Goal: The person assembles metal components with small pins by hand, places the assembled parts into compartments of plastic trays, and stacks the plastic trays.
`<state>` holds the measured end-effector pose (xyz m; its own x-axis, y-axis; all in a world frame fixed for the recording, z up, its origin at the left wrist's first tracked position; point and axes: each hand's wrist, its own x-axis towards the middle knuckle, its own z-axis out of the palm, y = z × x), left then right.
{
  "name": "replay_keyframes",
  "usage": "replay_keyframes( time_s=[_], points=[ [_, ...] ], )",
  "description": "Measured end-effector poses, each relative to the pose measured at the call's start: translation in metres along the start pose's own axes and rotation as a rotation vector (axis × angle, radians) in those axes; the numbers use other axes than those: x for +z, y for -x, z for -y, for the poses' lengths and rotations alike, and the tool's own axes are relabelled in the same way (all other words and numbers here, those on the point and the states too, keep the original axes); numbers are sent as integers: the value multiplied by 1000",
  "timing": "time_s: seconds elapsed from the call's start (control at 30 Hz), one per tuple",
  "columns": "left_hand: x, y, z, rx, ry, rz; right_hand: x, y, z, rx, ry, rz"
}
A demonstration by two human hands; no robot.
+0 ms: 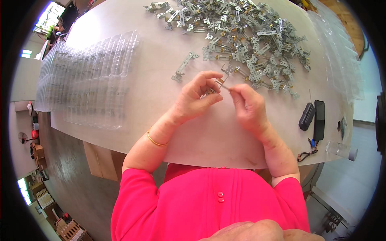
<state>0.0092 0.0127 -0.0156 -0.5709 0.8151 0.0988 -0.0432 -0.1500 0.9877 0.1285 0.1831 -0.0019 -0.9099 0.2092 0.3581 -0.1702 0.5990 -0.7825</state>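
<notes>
My left hand (193, 98) is closed round a small metal bracket (220, 81) with brass-coloured parts, its fingers curled and thumb pointing right. Fingertips of my right hand (250, 106) pinch the end of a thin metal piece that meets the bracket; whether it belongs to the bracket or is separate I cannot tell. Both hands are above the middle of the table, close together. A single loose bracket (184, 67) lies beyond my left hand. Past both hands spreads a big heap of similar metal brackets (241, 36), several showing brass-coloured bits.
Clear plastic trays (130, 80) are stacked at the left of the pale table (201, 140), with metal parts showing in them. More clear trays (339, 52) lie at the far right. A black phone (319, 120), a black case (306, 116) and a clear bottle (337, 148) rest near the right edge.
</notes>
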Motion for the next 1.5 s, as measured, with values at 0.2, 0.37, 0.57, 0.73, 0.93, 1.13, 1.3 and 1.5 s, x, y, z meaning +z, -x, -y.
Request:
replay_keyframes(
  time_s=[0.2, 0.37, 0.57, 0.73, 0.93, 1.13, 1.3, 1.5],
  points=[
    [-10, -3, -13, -222, 273, 212, 6, -6, -10, 42, -457, -262],
    [-10, 0, -16, -259, 234, 288, 4, -1, -10, 103, -558, -136],
    [3, 4, -6, -56, 10, 66, 6, 4, -8, 187, -552, -184],
    [9, 7, -3, 284, -578, -106, 9, 5, -12, 173, -490, -189],
    [5, 6, -21, 298, -585, -347, 10, 4, -11, 136, -469, -234],
    [-33, 28, -78, 294, -720, -645, 11, 5, -24, 245, -534, -69],
    [-124, 87, -109, 175, -1055, -974, 9, 6, -21, 368, -545, -39],
    [-190, 148, -123, -241, -1308, -1105, 13, 6, -24, 326, -491, -4]
  ],
)
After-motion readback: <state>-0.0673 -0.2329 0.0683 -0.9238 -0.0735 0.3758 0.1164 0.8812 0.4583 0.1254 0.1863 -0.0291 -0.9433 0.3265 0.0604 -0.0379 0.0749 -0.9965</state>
